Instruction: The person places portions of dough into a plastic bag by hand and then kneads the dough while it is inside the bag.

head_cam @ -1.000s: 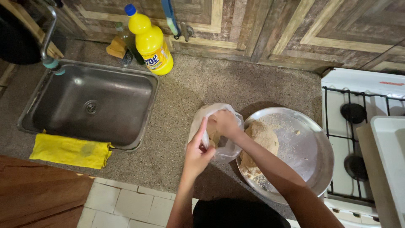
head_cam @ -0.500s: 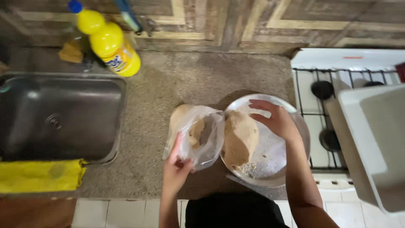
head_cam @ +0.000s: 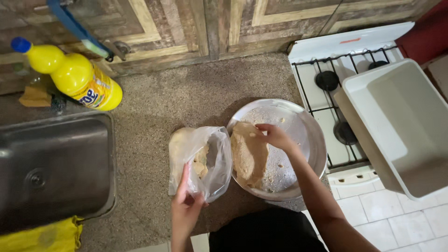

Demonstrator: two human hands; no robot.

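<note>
We note dim, warm indoor lighting from above. Soft glare marks the round metal pan (head_cam: 305, 135); its shadow falls left. Edges bend slightly; focus is fair.

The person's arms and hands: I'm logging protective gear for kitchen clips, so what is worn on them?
Nothing shows on them. The left hand and right hand are bare, with no gloves. Both forearms are uncovered as far as the view reaches, with no sleeves in sight. I can make out no watch, ring or bracelet. A dark garment covers the torso at the bottom edge.
</note>
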